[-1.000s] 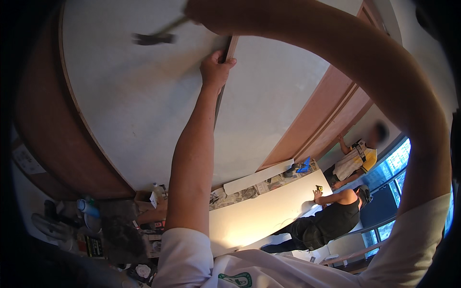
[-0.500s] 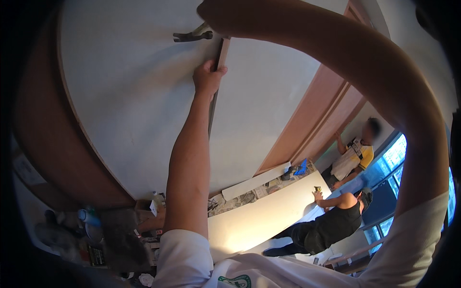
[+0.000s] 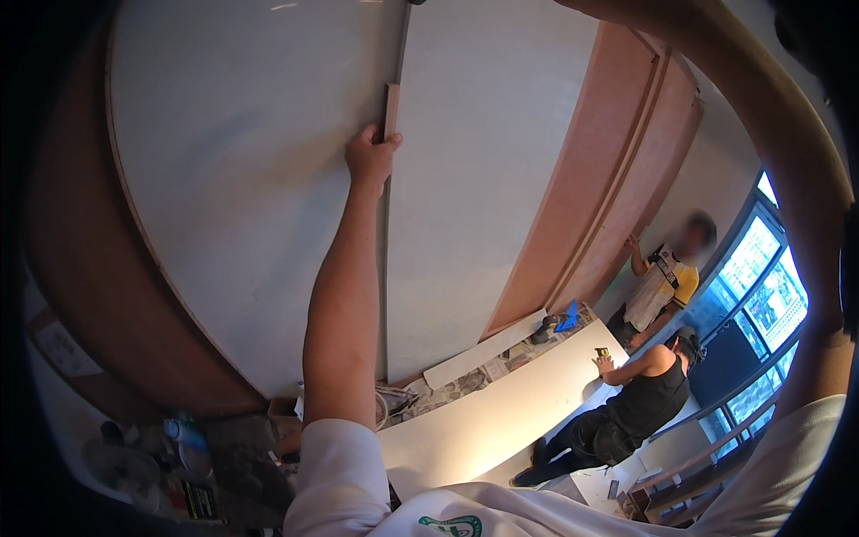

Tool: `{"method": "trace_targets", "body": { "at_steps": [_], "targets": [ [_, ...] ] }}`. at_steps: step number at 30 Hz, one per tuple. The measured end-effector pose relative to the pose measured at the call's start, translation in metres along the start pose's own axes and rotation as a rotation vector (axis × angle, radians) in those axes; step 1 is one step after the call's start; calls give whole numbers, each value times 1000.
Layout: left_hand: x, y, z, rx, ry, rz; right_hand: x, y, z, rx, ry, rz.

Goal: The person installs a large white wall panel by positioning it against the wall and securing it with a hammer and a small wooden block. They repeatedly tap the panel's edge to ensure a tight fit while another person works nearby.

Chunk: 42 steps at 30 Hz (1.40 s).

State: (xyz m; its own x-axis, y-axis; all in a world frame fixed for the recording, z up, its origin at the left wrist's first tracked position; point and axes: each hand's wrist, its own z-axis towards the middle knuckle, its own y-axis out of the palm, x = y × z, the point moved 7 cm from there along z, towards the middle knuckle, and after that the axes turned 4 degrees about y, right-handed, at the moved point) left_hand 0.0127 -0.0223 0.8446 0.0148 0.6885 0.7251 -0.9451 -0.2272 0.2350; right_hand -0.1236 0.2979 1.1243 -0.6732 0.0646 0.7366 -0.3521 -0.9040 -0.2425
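Your right hand and the hammer have left the view, so that grip can't be told; your left hand (image 3: 369,161) stays curled round the wooden strip (image 3: 391,103) against the pale panel (image 3: 483,179), alone steadying it

No wording could be read. A green emblem (image 3: 450,526) on the white shirt (image 3: 528,512) bore small lettering, too blurred to make out; marks on the newspaper (image 3: 465,383), the dark package (image 3: 200,499) and a co-worker's yellow-sleeved shirt (image 3: 653,295) were equally illegible.
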Motion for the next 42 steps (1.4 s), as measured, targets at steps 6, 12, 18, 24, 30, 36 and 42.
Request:
{"method": "trace_targets", "body": {
  "at_steps": [6, 12, 18, 24, 30, 36, 42],
  "targets": [
    [16, 9, 10, 1, -16, -51, -1, 11, -4, -63, -24, -4],
    [19, 13, 12, -31, -5, -47, -26, 22, 7, -112, -89, 11],
    [26, 11, 15, -44, -12, 3, -72, 36, 41, -162, -198, 62],
    [19, 18, 20, -37, 20, -14, -101, 64, 66, -220, -208, 67],
    [19, 14, 28, 5, 28, 61, -125, 57, 84, -38, -346, 27],
    [16, 16, 32, -10, 8, 95, -120, 96, 94, -196, -306, 68],
    [9, 23, 33, -2, -8, 50, -124, 66, 88, -78, -328, 83]
  ]
}}
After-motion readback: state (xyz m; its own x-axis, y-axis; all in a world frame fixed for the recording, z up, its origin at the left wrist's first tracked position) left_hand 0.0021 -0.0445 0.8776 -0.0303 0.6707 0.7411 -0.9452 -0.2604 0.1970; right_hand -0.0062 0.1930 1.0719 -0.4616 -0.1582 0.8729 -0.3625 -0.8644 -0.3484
